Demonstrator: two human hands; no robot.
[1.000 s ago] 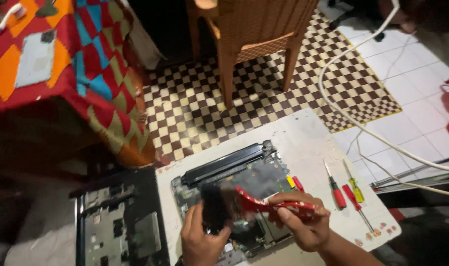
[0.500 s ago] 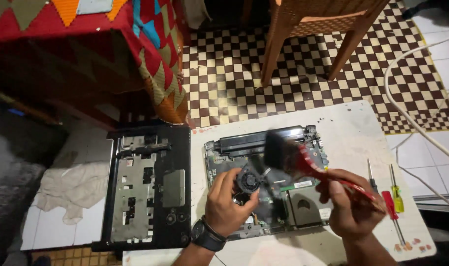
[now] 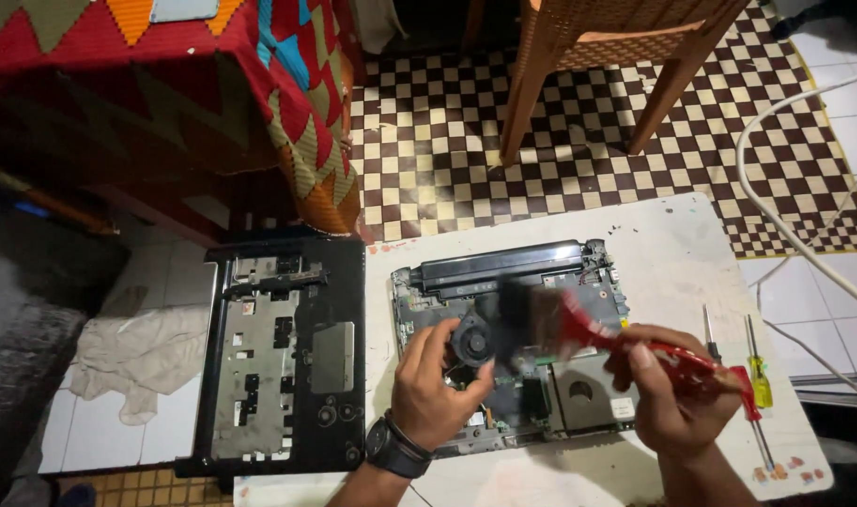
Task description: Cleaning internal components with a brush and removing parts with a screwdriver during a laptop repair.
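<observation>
Lower centre of frame: opened laptop [image 3: 532, 319] lying on white board [image 3: 691, 244]. Left hand [image 3: 433, 376] pinching black fan [image 3: 472, 340]. Right hand [image 3: 677, 390] gripping red brush [image 3: 625, 343], bristles blurring over the board. Screwdrivers [image 3: 757, 376] lying lower right.

Brush [image 3: 579, 324]: red handle, dark bristles. Screwdrivers: one red [image 3: 740, 390], one yellow-green [image 3: 759, 380]. Floor mat [image 3: 579, 160]: brown & cream checks. Cloth [image 3: 212, 75]: red w/ orange, blue, green zigzags. Board [image 3: 691, 244]: white. Laptop cover [image 3: 287, 347]: black. Rag [image 3: 137, 357]: grey-beige.
</observation>
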